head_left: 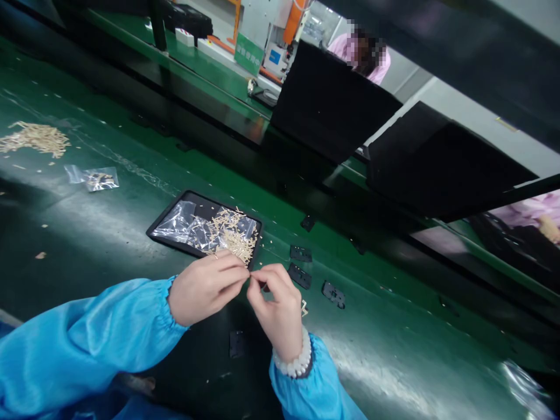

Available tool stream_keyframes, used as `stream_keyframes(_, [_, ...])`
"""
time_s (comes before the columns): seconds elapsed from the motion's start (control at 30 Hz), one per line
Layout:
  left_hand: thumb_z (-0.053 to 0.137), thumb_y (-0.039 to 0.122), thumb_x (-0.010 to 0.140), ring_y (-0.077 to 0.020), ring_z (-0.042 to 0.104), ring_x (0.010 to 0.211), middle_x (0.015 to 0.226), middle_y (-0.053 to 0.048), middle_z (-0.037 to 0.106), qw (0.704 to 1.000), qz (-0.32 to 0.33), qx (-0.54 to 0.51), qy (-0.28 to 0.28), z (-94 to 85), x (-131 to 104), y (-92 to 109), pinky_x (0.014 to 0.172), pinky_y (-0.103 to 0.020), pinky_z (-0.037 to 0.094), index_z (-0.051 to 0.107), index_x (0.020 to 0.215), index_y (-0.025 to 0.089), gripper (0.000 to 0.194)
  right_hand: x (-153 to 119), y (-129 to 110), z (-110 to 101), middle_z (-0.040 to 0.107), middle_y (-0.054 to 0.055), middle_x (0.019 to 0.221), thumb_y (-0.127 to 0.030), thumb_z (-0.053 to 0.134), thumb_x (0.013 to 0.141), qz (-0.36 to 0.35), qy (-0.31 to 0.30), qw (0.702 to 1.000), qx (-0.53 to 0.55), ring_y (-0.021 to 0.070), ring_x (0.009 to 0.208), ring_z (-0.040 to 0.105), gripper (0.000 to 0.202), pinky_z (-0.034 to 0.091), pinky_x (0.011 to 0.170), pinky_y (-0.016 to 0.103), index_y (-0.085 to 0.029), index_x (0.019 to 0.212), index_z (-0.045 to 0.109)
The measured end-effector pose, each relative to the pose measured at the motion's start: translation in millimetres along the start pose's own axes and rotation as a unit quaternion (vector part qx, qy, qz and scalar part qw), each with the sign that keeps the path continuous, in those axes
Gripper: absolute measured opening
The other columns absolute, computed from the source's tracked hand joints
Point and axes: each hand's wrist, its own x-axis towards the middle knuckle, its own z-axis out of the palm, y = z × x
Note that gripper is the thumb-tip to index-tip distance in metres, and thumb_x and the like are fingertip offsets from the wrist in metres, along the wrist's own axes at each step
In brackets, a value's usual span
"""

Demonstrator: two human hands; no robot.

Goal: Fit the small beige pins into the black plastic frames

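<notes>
My left hand and my right hand meet at their fingertips over the near edge of a black tray. Both are closed in a pinch, and whatever lies between the fingers is too small to make out. Inside the tray are clear plastic bags and a heap of small pale strips. Right of my right hand lie flat black plastic parts, among them one close by and another farther out. A pale zigzag piece rests beside my right wrist.
The green table carries a pile of pale strips at far left and a small filled bag. One black part lies near me. Dark panels stand behind, with a person beyond. Clear plastic lies at right.
</notes>
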Motion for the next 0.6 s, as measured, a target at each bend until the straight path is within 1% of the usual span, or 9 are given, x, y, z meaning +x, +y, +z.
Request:
stream_keyframes(0.07, [0.048, 0.020, 0.087, -0.0138, 0.059, 0.073, 0.077, -0.004, 0.066, 0.992, -0.082, -0.093, 0.021, -3.6, -1, -2, 0.069, -0.025, 0.049, 0.065, 0.079, 0.016, 0.019, 8, 5, 4, 0.059, 0.002, 0.071, -0.014, 0.052, 0.080, 0.046, 0.020, 0.998, 0.043, 0.0130, 0.063, 0.056, 0.013, 0.046, 0.056, 0.023, -0.019, 0.071, 0.059])
stream_keyframes(0.13, [0.052, 0.026, 0.084, -0.0130, 0.060, 0.068, 0.074, -0.003, 0.067, 0.966, -0.181, -0.181, 0.042, -7.0, -1, -7, 0.063, -0.023, 0.050, 0.064, 0.076, 0.016, 0.018, 18, 14, 9, 0.059, 0.000, 0.066, -0.020, 0.052, 0.081, 0.104, 0.035, 0.992, 0.069, 0.0127, 0.059, 0.057, 0.012, 0.046, 0.053, 0.023, -0.019, 0.070, 0.058])
stream_keyframes(0.23, [0.059, 0.032, 0.076, -0.0130, 0.060, 0.062, 0.067, -0.002, 0.067, 0.926, -0.274, -0.249, 0.073, -10.1, 0, -17, 0.059, -0.023, 0.050, 0.064, 0.071, 0.015, 0.018, 30, 27, 17, 0.062, -0.001, 0.061, -0.028, 0.054, 0.082, 0.147, -0.008, 0.987, 0.057, 0.0132, 0.054, 0.059, 0.013, 0.049, 0.056, 0.025, -0.020, 0.073, 0.060])
stream_keyframes(0.27, [0.061, 0.032, 0.074, -0.0123, 0.058, 0.059, 0.064, -0.001, 0.066, 0.918, -0.289, -0.258, 0.081, -10.4, 0, -20, 0.057, -0.022, 0.050, 0.065, 0.070, 0.015, 0.018, 33, 30, 20, 0.065, -0.001, 0.064, -0.027, 0.054, 0.082, 0.137, -0.033, 0.989, 0.041, 0.0142, 0.056, 0.061, 0.012, 0.050, 0.059, 0.026, -0.020, 0.076, 0.061])
stream_keyframes(0.33, [0.062, 0.032, 0.072, -0.0103, 0.054, 0.051, 0.058, 0.001, 0.063, 0.910, -0.307, -0.263, 0.091, -10.2, 1, -24, 0.051, -0.021, 0.047, 0.065, 0.068, 0.015, 0.017, 37, 31, 25, 0.071, 0.003, 0.082, -0.020, 0.049, 0.084, 0.085, -0.071, 0.994, 0.015, 0.0167, 0.070, 0.066, 0.016, 0.052, 0.069, 0.029, -0.021, 0.091, 0.063])
stream_keyframes(0.4, [0.062, 0.032, 0.071, -0.0086, 0.049, 0.045, 0.054, 0.002, 0.061, 0.907, -0.313, -0.265, 0.097, -9.4, 2, -27, 0.045, -0.020, 0.043, 0.065, 0.067, 0.015, 0.017, 37, 26, 27, 0.069, 0.006, 0.102, -0.011, 0.041, 0.085, 0.030, -0.077, 0.996, 0.016, 0.0176, 0.087, 0.065, 0.030, 0.051, 0.080, 0.032, -0.022, 0.107, 0.060])
stream_keyframes(0.43, [0.062, 0.031, 0.071, -0.0082, 0.048, 0.044, 0.054, 0.002, 0.061, 0.907, -0.313, -0.263, 0.100, -8.8, 2, -28, 0.043, -0.019, 0.042, 0.065, 0.067, 0.015, 0.016, 36, 22, 27, 0.067, 0.007, 0.106, -0.010, 0.040, 0.085, 0.010, -0.066, 0.997, 0.025, 0.0175, 0.093, 0.064, 0.033, 0.050, 0.084, 0.032, -0.022, 0.109, 0.059])
stream_keyframes(0.53, [0.063, 0.031, 0.071, -0.0084, 0.050, 0.047, 0.058, 0.001, 0.063, 0.911, -0.309, -0.254, 0.104, -7.0, 1, -30, 0.045, -0.019, 0.043, 0.067, 0.069, 0.015, 0.016, 32, 7, 25, 0.066, 0.007, 0.096, -0.013, 0.046, 0.087, -0.020, -0.024, 0.999, 0.039, 0.0176, 0.092, 0.062, 0.021, 0.051, 0.081, 0.031, -0.020, 0.098, 0.063])
stream_keyframes(0.6, [0.062, 0.031, 0.073, -0.0090, 0.052, 0.049, 0.061, 0.000, 0.066, 0.915, -0.302, -0.252, 0.095, -5.8, -1, -30, 0.048, -0.020, 0.046, 0.068, 0.072, 0.015, 0.017, 29, 0, 24, 0.066, 0.007, 0.087, -0.016, 0.051, 0.086, -0.036, -0.019, 0.999, 0.028, 0.0178, 0.085, 0.062, 0.014, 0.051, 0.076, 0.031, -0.020, 0.091, 0.064])
